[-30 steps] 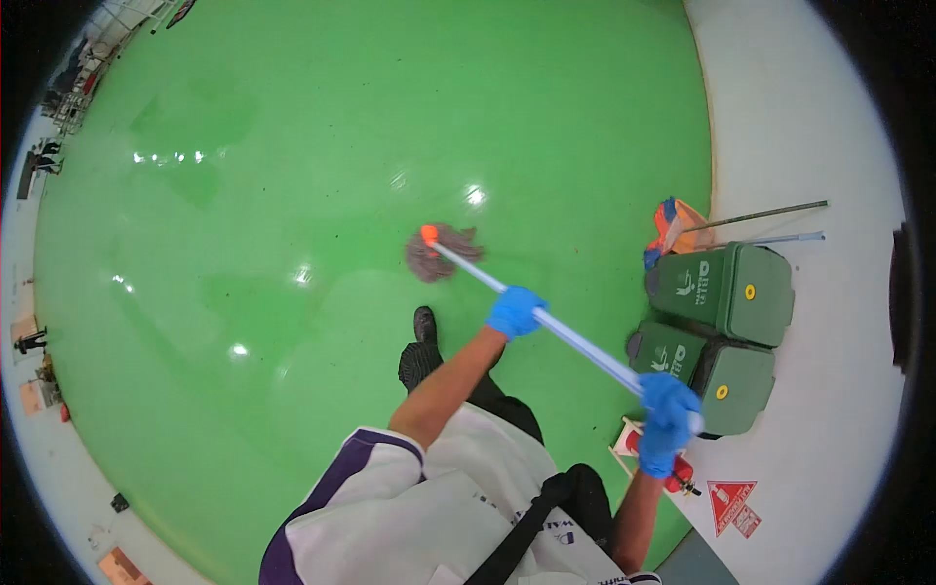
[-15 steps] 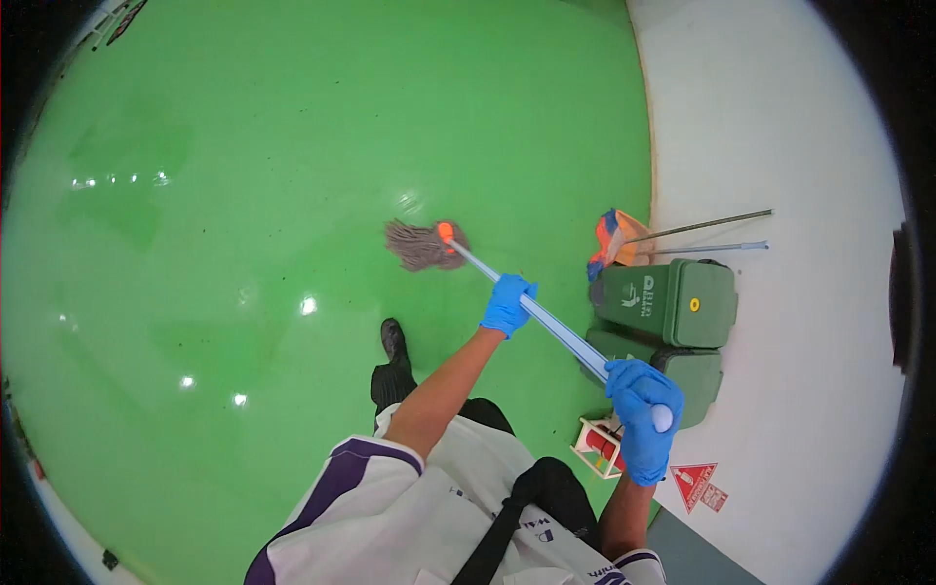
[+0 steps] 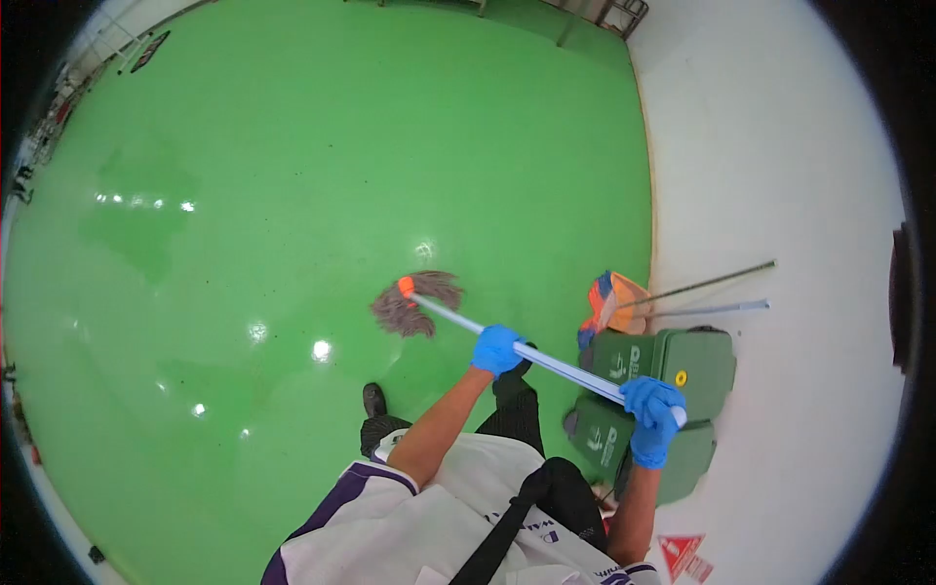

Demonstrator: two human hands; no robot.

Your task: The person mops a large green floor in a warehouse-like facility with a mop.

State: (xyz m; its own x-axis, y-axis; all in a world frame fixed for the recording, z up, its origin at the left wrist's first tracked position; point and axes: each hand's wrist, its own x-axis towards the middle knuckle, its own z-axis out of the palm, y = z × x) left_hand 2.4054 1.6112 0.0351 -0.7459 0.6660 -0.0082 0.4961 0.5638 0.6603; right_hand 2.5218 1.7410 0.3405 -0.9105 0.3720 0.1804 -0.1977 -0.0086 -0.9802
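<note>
A string mop with grey-brown strands (image 3: 405,310) and an orange head clamp (image 3: 407,287) lies on the green floor in the middle of the view. Its pale blue handle (image 3: 570,370) slants down to the right, toward my body. Partway along the handle, my left hand (image 3: 498,351) in a blue glove is wrapped round it. My right hand (image 3: 653,414), also gloved in blue, grips close to the handle's rounded end. The strands fan out on both sides of the clamp.
Two green wheeled bins (image 3: 697,366) stand against the white wall (image 3: 780,175) on my right. Beside them are an orange dustpan (image 3: 624,302) and two long handles. Shiny wet-looking patches mark the floor (image 3: 244,195). A red triangular sign (image 3: 680,553) is low on the right.
The mop head has moved left and nearer to me, its strands now spread to both sides. Both hands still hold the handle, now at a flatter slant. My view has tilted up, and I have stepped.
</note>
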